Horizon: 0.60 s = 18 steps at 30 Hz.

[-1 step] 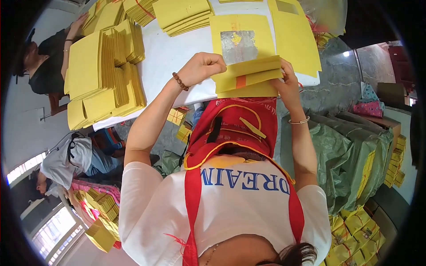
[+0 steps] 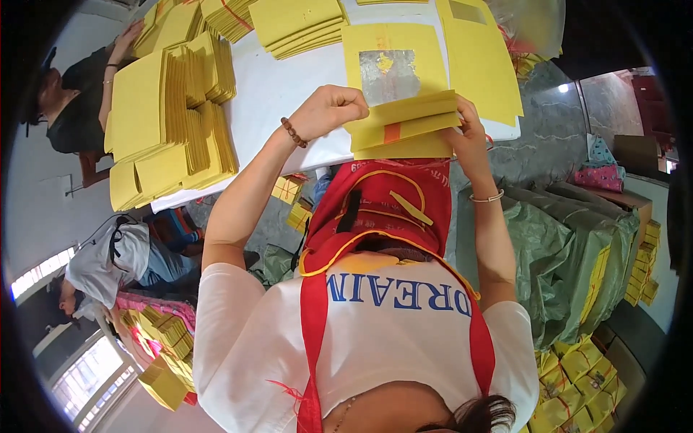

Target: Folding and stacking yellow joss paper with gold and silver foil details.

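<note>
In front of me, at the near edge of the white table, a yellow paper sheet is folded over in layers, with an orange-red patch showing. My left hand is closed at its upper left corner, fingertips curled out of sight. Around its right end my right hand is closed, thumb and fingers on the folds. Just beyond lies a flat yellow sheet with a silver square. To the right of that are larger yellow sheets lying flat.
Tall stacks of folded yellow paper crowd the left of the white table; another stack lies at the back. One person reaches in at left, another bends below. Green-wrapped bundles stand at right.
</note>
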{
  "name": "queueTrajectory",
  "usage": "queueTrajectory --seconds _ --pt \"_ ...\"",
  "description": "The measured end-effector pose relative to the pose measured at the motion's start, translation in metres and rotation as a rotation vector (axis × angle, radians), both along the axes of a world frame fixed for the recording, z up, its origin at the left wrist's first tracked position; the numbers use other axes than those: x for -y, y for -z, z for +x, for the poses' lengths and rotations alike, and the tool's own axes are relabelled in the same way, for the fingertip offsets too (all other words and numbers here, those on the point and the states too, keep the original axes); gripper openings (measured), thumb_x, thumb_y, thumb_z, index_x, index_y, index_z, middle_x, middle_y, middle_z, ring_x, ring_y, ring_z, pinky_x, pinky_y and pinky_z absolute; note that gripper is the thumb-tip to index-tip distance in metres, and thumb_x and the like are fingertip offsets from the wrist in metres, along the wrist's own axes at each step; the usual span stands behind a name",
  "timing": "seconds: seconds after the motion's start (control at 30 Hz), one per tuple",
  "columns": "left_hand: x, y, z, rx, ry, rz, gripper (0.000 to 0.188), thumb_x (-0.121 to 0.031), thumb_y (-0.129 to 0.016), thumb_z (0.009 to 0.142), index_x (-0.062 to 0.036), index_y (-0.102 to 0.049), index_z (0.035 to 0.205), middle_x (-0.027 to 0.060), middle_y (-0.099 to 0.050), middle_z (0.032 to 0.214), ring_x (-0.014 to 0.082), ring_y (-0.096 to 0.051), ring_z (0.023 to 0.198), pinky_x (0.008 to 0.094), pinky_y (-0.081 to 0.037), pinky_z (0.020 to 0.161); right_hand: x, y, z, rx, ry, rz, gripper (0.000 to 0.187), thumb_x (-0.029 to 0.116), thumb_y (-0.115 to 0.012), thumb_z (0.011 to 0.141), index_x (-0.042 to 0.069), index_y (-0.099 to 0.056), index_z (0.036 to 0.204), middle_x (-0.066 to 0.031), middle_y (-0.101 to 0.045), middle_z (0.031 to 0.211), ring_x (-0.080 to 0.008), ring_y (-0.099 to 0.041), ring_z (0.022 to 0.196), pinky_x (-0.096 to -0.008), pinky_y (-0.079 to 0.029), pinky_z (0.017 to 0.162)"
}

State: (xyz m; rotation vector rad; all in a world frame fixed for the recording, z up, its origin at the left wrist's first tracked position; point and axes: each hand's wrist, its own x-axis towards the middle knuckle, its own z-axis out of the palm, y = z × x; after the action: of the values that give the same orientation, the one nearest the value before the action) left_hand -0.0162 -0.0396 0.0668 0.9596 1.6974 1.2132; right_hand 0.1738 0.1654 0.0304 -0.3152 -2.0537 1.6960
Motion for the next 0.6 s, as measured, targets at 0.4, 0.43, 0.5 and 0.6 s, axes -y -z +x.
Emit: queueTrajectory --seconds 0.4,0.43,0.5,0.6 --pt "0.001 0.002 -0.001 0.057 -0.023 -0.013 0.016 -0.017 -0.058 0.083 -0.0026 -0.063 0.076 -0.0059 -0.048 0.058 0.0015 -0.037 0.053 0.0204 -0.029 0.046 -0.010 -0.013 0.006 0.070 -0.059 -0.044 0.059 0.014 -0.063 0.078 0.007 -0.043 0.132 -0.0069 -0.043 0.132 -0.0223 -0.038 0.126 -0.0350 -0.027 0.107" --pt "0.000 0.002 -0.001 0.056 -0.022 -0.013 0.016 -0.017 -0.058 0.083 -0.0026 -0.063 0.076 -0.0059 -0.048 0.058 0.0015 -0.037 0.053 0.0204 -0.029 0.046 -0.013 -0.009 0.003 0.069 -0.059 -0.043 0.059 0.014 -0.063 0.078 0.007 -0.043 0.132 -0.0069 -0.043 0.132 -0.0223 -0.038 0.126 -0.0350 -0.027 0.107" --pt "-0.001 0.001 0.000 0.064 -0.030 -0.002 0.017 -0.017 -0.058 0.083 -0.0022 -0.062 0.076 -0.0060 -0.048 0.058 0.0015 -0.036 0.052 0.0203 -0.029 0.046 -0.022 -0.001 -0.004 -0.038 -0.076 -0.016 0.055 0.014 -0.061 0.081 0.004 -0.043 0.132 -0.0079 -0.047 0.130 -0.0230 -0.038 0.126 -0.0353 -0.026 0.107" --pt "0.001 0.006 -0.001 0.082 -0.025 0.024 0.016 -0.017 -0.058 0.083 -0.0023 -0.063 0.076 -0.0058 -0.048 0.058 0.0016 -0.036 0.052 0.0203 -0.029 0.046 -0.019 -0.026 -0.012 -0.109 -0.109 -0.502 0.050 0.010 -0.062 0.082 0.001 -0.045 0.128 -0.0077 -0.052 0.124 -0.0191 -0.043 0.120 -0.0333 -0.031 0.103"
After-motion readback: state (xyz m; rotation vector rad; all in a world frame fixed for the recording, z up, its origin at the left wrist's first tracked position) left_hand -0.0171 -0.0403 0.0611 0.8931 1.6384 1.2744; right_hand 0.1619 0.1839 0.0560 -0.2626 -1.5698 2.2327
